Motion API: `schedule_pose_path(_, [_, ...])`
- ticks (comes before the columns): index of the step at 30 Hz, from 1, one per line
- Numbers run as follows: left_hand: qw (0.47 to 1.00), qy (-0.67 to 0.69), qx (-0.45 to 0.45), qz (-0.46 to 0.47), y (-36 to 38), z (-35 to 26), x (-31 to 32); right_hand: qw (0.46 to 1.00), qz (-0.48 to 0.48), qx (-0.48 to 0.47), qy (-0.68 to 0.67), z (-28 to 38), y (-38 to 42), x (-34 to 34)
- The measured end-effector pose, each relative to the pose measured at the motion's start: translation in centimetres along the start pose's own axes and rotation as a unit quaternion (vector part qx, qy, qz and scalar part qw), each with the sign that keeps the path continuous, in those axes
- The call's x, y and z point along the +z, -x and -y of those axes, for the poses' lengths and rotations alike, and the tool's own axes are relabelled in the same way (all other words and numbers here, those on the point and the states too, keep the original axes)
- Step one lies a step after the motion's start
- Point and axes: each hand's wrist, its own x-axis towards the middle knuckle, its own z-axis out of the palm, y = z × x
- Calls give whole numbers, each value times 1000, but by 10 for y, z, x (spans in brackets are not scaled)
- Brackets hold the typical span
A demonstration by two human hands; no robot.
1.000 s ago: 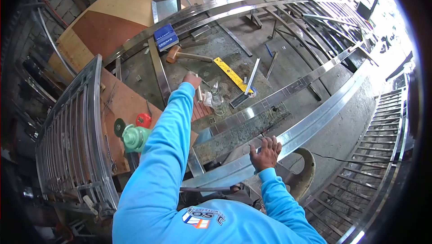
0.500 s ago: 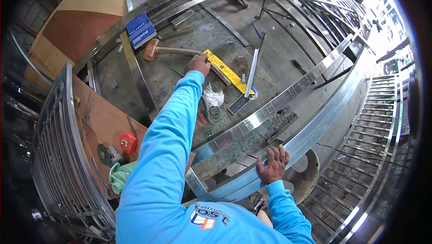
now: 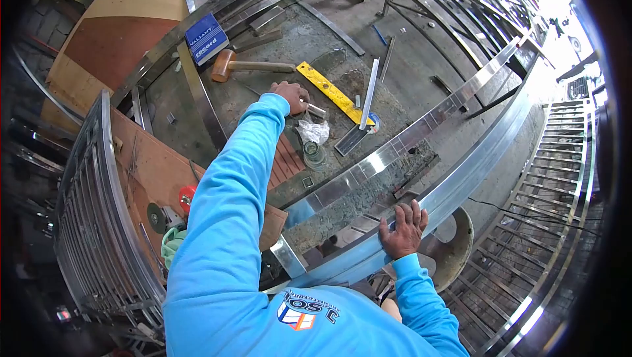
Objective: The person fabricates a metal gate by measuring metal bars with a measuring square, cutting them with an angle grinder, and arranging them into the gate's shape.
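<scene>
My left hand reaches far forward over the work surface. Its fingers are closed around a short shiny metal tube, whose far end sticks out to the right. Just beyond lie a wooden-handled mallet with an orange-brown head and a yellow flat bar with dark markings. A crumpled white plastic bag and a glass jar sit below the tube. My right hand rests palm down on a long bluish metal rail, fingers stretched out, holding nothing.
A blue box stands at the back left. A thin metal strip touches the yellow bar's end. A grinder disc and red tape measure lie left of my arm. Barred metal panels stand on the right, beside a round tub.
My left hand has moved down and slightly left, away from the mallet handle and yellow bar, with the metal tube in it. My right hand stays on the rail.
</scene>
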Motion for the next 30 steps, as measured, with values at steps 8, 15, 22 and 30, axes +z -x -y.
schedule_pose_path(8, [968, 30, -121, -216, -20, -2, 19, 1000, 9, -2, 2, -1, 0, 0])
schedule_pose_path(15, [985, 14, 34, -168, -16, -10, 27, 1000, 13, -4, 3, -1, -1, 1])
schedule_pose_path(22, [998, -5, 10, -56, -18, -8, 6, 1000, 14, -2, 3, -3, -1, -1])
schedule_pose_path(30, [990, 64, -12, -124, -17, -19, 19, 1000, 15, 4, -4, -4, 0, -2])
